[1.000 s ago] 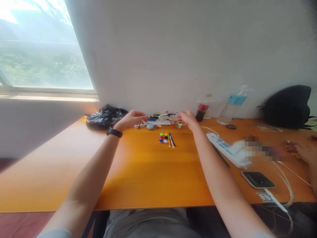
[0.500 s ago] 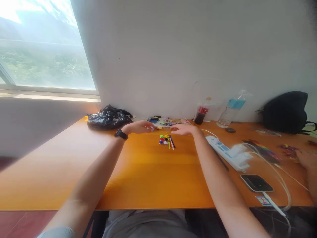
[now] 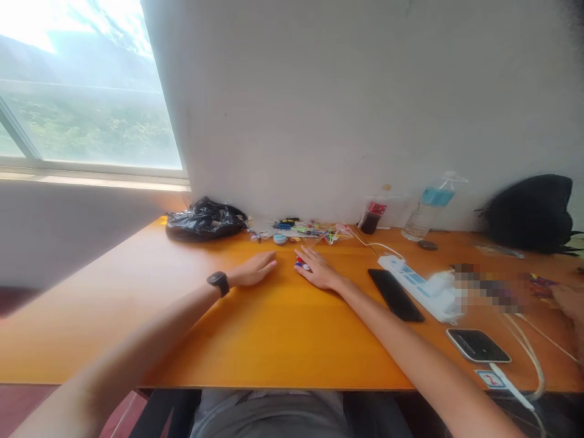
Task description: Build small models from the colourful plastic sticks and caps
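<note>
My left hand (image 3: 253,269), with a black watch (image 3: 218,283) on its wrist, rests on the orange tabletop (image 3: 255,334). Its fingers are stretched out and hold nothing. To its right, my right hand (image 3: 319,271) lies palm down with fingers spread. It partly covers a few small round coloured pieces (image 3: 300,261); red, blue and white ones show beside the thumb. Whether the palm touches them I cannot tell. Beyond both hands sit a small round tin (image 3: 280,239) and a spread of small colourful items (image 3: 310,230) along the wall.
A black plastic bag (image 3: 205,222) lies at the back left. On the right are a dark drink bottle (image 3: 373,218), a water bottle (image 3: 424,213), a black phone (image 3: 395,295), a power strip (image 3: 415,283), cables and a white-edged device (image 3: 478,345). Another person's hand (image 3: 568,298) shows at the right edge.
Both hands have drawn back toward me from the items by the wall. My right hand has come down over the coloured pieces, and the thin sticks beside them are out of sight.
</note>
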Tool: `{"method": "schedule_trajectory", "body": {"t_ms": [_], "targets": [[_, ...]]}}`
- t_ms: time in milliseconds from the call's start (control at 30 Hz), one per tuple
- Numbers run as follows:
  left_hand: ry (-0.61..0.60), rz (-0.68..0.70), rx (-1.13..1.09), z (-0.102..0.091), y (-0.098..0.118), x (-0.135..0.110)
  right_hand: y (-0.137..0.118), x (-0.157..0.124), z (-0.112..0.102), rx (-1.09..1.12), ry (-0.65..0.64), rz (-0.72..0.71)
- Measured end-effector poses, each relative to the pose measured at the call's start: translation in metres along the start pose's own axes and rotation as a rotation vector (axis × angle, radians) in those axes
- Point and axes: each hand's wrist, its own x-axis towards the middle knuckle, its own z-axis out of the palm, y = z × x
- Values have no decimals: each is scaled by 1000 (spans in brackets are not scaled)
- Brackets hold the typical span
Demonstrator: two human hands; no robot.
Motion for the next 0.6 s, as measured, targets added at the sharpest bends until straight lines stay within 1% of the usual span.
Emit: {"method": "schedule_trajectory", "body": {"t_ms": [100, 233, 300, 433, 500, 567, 600], "targets": [[32, 22, 61, 6, 2, -19, -6, -1, 2, -4, 4, 5], [67, -36, 14, 5, 9, -30, -23, -12, 6, 9, 0, -17], [73, -66, -13, 5, 11, -32, -41, -23, 11, 19, -8, -45], [63, -90, -67, 5, 15, -34, -92, -56, 24, 49, -20, -139], [61, -85, -85, 5, 18, -35, -115, -72, 26, 60, -23, -190], [60, -68, -98, 5, 20, -37, -128, -81, 25, 69, -40, -202], [60, -61, -107, 5, 21, -38, -130, -83, 23, 77, -52, -206]]}}
